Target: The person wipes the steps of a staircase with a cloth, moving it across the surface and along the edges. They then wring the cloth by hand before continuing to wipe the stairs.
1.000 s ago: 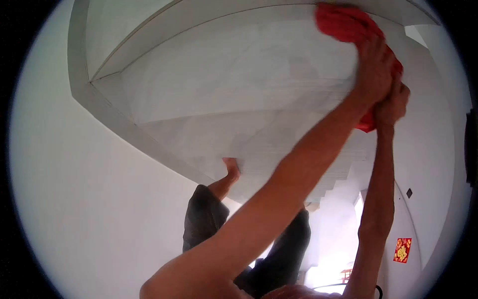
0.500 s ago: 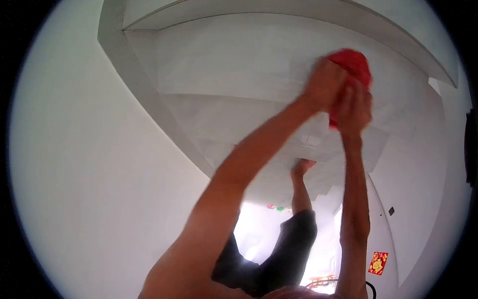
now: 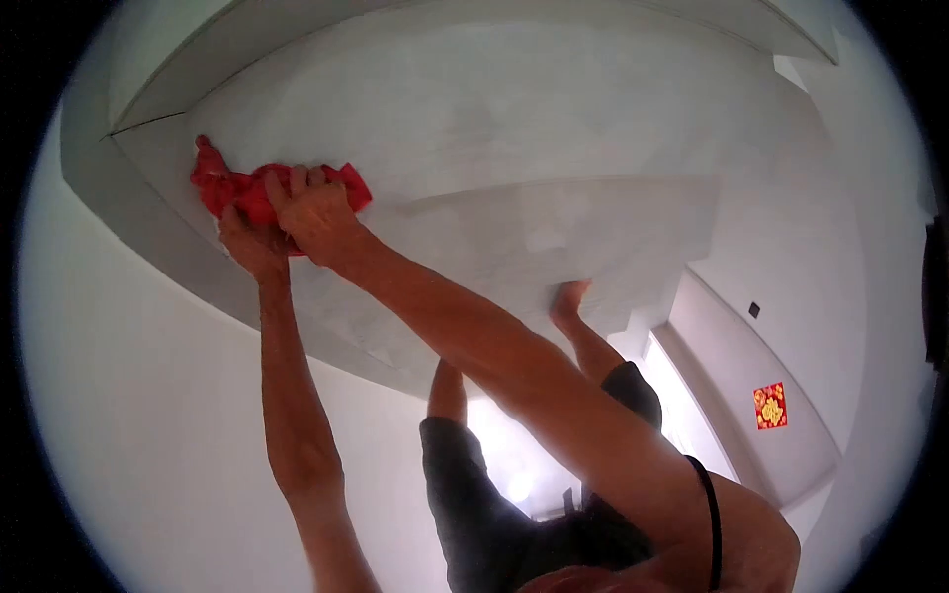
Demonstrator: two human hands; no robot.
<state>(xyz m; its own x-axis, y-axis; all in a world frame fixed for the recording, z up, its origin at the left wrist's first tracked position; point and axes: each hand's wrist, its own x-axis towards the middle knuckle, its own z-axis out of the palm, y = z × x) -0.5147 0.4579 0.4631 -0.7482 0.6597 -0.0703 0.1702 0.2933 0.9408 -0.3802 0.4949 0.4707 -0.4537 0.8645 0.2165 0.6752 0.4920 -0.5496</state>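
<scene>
A crumpled red cloth [image 3: 255,203] lies at the left end of a pale grey step [image 3: 593,109], near its side edging. My right hand [image 3: 321,219] grips the cloth from above, its fingers curled into the fabric. Just beside it, my left hand [image 3: 252,245] holds the cloth's near edge, with its fingers partly hidden by the folds. Both arms are stretched out, and the hands nearly touch. Faint darker, damp-looking streaks [image 3: 474,119] show on the surface to the right of the cloth.
A riser [image 3: 633,12] rises at the far side of the step. A raised edging [image 3: 148,212] and a white wall [image 3: 148,395] run along the left. My bare foot [image 3: 570,296] stands on a lower step. A red and gold decoration [image 3: 771,405] hangs at right.
Both hands have swept the red cloth from the right part of the step across to its left end. The view has turned as well.
</scene>
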